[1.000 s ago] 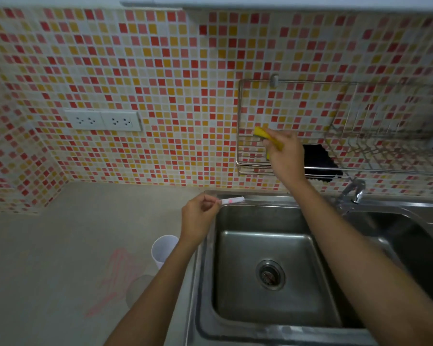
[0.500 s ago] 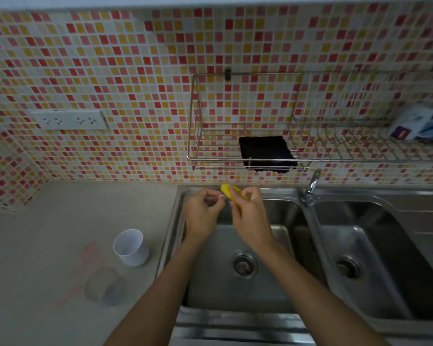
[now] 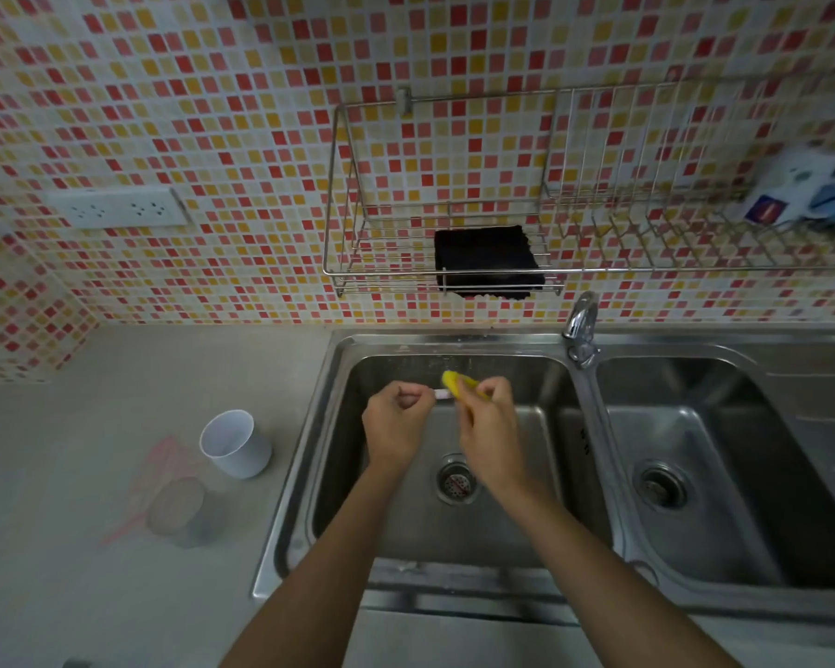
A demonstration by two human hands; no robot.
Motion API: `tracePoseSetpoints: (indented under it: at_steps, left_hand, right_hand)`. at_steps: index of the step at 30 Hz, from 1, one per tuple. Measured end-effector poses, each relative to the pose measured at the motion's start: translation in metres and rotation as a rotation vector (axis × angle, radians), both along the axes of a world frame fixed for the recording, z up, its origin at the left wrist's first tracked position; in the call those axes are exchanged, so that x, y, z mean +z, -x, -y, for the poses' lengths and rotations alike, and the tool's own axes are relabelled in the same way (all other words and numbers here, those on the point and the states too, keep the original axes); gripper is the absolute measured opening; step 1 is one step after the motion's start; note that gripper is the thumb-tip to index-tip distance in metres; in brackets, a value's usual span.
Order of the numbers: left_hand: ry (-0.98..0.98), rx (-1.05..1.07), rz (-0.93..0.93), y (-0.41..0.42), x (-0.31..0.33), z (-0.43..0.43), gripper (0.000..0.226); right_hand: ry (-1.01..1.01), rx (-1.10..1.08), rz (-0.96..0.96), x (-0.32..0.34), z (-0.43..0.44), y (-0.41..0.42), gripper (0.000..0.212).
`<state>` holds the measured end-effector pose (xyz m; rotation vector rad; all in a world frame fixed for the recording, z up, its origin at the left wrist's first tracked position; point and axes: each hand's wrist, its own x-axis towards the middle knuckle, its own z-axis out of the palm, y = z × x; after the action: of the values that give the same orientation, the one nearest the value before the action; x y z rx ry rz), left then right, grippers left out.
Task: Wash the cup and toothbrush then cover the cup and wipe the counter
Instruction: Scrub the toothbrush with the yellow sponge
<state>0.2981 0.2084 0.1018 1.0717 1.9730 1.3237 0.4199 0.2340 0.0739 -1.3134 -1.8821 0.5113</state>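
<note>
Over the left sink basin [image 3: 517, 523], my left hand [image 3: 396, 426] pinches a small white-and-pink toothbrush [image 3: 440, 393] by one end. My right hand [image 3: 490, 426] grips a yellow sponge [image 3: 456, 382] and presses it against the toothbrush's other end. A white cup [image 3: 235, 443] stands upright and open on the grey counter [image 3: 92, 571] left of the sink. Just in front of it lies a clear round lid [image 3: 177, 511]. Pink smears [image 3: 150, 479] mark the counter beside the lid.
A wire rack [image 3: 454, 272] on the tiled wall holds a black cloth [image 3: 485, 260] and, at the far right, a white-and-blue packet [image 3: 801, 192]. The tap [image 3: 580, 327] stands between the left basin and the right basin [image 3: 724, 474]. A wall socket [image 3: 116, 208] sits at left.
My right hand came down from the wire rack with the yellow sponge and met my left hand over the basin. The sponge now touches the toothbrush. The view shifted right.
</note>
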Motion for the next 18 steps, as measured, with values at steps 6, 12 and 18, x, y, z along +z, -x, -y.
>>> tracePoseSetpoints:
  at_steps: [6,12,18]
  left_hand:
    - [0.039,-0.027,0.15,-0.001,-0.007,0.0,0.004]
    - [0.066,-0.077,0.216,-0.006,-0.006,0.001,0.012]
    - [-0.02,-0.176,-0.046,-0.001,-0.003,0.01,0.011]
  right_hand:
    - [-0.072,0.084,0.15,-0.007,0.002,-0.005,0.039]
    - [-0.298,0.128,0.341,-0.002,-0.01,-0.02,0.04]
    - [-0.378,0.161,0.393,0.0,-0.015,-0.023,0.031]
